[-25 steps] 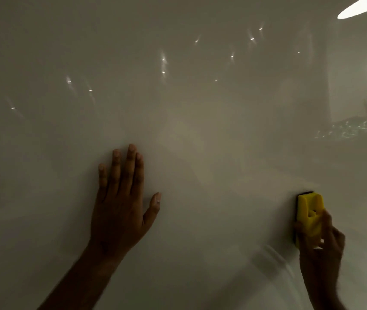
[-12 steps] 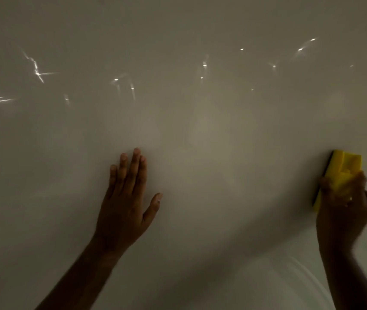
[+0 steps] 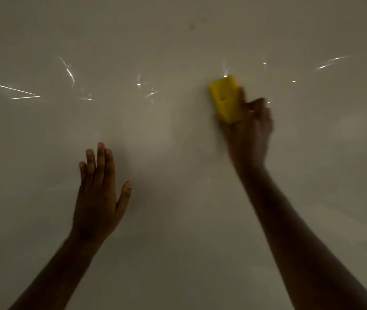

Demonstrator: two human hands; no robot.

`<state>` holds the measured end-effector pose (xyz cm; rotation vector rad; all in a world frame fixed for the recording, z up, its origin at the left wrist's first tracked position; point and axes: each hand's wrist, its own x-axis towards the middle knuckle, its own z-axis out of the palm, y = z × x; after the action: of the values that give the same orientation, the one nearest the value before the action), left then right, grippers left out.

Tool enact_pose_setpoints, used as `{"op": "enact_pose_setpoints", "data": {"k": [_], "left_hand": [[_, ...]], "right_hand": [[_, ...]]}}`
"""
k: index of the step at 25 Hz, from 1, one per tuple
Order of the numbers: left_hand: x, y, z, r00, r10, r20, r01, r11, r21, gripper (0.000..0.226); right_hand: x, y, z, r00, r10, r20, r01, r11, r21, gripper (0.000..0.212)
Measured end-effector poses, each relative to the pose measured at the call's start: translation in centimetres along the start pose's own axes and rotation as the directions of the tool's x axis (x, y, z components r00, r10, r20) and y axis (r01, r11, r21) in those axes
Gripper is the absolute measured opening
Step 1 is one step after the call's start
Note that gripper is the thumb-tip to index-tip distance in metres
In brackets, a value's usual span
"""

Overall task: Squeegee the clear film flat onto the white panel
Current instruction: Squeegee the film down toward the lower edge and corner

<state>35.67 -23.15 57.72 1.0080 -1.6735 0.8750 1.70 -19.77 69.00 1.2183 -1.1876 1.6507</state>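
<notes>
No readable text, labels, brands, numbers or signs anywhere in view. Yellow squeegee (image 3: 225, 98) face is plain, no logo or print visible, though it's motion-blurred. White panel (image 3: 178, 242) is unmarked; the bright streaks on it are glare, not characters.
</notes>
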Motion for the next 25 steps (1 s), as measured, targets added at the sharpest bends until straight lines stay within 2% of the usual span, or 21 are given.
{"op": "enact_pose_setpoints", "data": {"k": [3, 6, 11, 13, 14, 15, 16, 18, 19, 20, 21, 23, 24, 25], "left_hand": [[-1.1, -2.1, -0.5, 0.999, -0.040, 0.009, 0.040, 0.999, -0.024, 0.082], [-2.3, -2.7, -0.2, 0.998, -0.058, 0.013, 0.059, 0.998, -0.026, 0.082], [-4.2, -1.0, -0.5, 0.997, -0.042, 0.057, 0.045, 0.997, -0.056, 0.082], [-4.8, -0.4, -1.1, 0.997, -0.033, 0.071, 0.037, 0.997, -0.067, 0.082], [-5.2, -0.1, -1.4, 0.997, -0.024, 0.077, 0.029, 0.997, -0.069, 0.081], [-5.5, 0.1, -1.8, 0.996, -0.016, 0.083, 0.022, 0.998, -0.066, 0.081], [-5.9, 0.3, -2.1, 0.996, -0.009, 0.090, 0.014, 0.998, -0.062, 0.081], [-6.7, 0.5, -2.7, 0.995, -0.005, 0.103, 0.011, 0.998, -0.054, 0.082], [-7.1, 0.7, -3.0, 0.994, -0.007, 0.111, 0.013, 0.999, -0.051, 0.082], [-7.4, 1.0, -3.3, 0.993, -0.012, 0.121, 0.018, 0.999, -0.048, 0.082], [-7.9, 1.4, -3.5, 0.992, -0.015, 0.129, 0.021, 0.999, -0.048, 0.082], [-9.1, 2.4, -3.7, 0.990, -0.012, 0.142, 0.021, 0.998, -0.063, 0.082], [-9.8, 2.9, -3.7, 0.988, -0.011, 0.153, 0.022, 0.997, -0.070, 0.082], [-10.5, 3.4, -3.7, 0.985, -0.012, 0.171, 0.025, 0.997, -0.076, 0.082]], "right_hand": [[-5.2, -7.5, 3.1, 0.949, -0.269, 0.167, 0.283, 0.956, -0.073, 0.072], [-10.7, -9.1, 3.5, 0.831, -0.470, 0.299, 0.506, 0.861, -0.055, 0.069], [-15.6, -2.7, -0.5, 0.549, -0.715, 0.432, 0.786, 0.618, 0.023, 0.058], [-15.6, 0.5, -2.7, 0.467, -0.759, 0.454, 0.835, 0.548, 0.056, 0.058], [-15.1, 2.1, -3.7, 0.451, -0.760, 0.468, 0.840, 0.539, 0.066, 0.057], [-14.3, 3.4, -4.9, 0.470, -0.742, 0.478, 0.822, 0.565, 0.068, 0.052], [-13.4, 4.9, -6.0, 0.523, -0.700, 0.486, 0.782, 0.621, 0.054, 0.047], [-10.8, 8.1, -8.2, 0.723, -0.512, 0.463, 0.600, 0.798, -0.054, 0.047], [-9.5, 9.7, -9.5, 0.829, -0.366, 0.422, 0.464, 0.872, -0.155, 0.049], [-8.3, 11.3, -10.7, 0.907, -0.208, 0.366, 0.316, 0.911, -0.265, 0.052], [-7.6, 12.9, -11.9, 0.949, -0.049, 0.313, 0.163, 0.923, -0.350, 0.056], [-8.3, 15.3, -14.1, 0.945, 0.217, 0.245, -0.104, 0.909, -0.403, 0.067], [-9.7, 15.9, -14.9, 0.930, 0.263, 0.258, -0.147, 0.907, -0.396, 0.069], [-12.0, 16.1, -15.7, 0.918, 0.242, 0.313, -0.109, 0.915, -0.387, 0.065]]}}
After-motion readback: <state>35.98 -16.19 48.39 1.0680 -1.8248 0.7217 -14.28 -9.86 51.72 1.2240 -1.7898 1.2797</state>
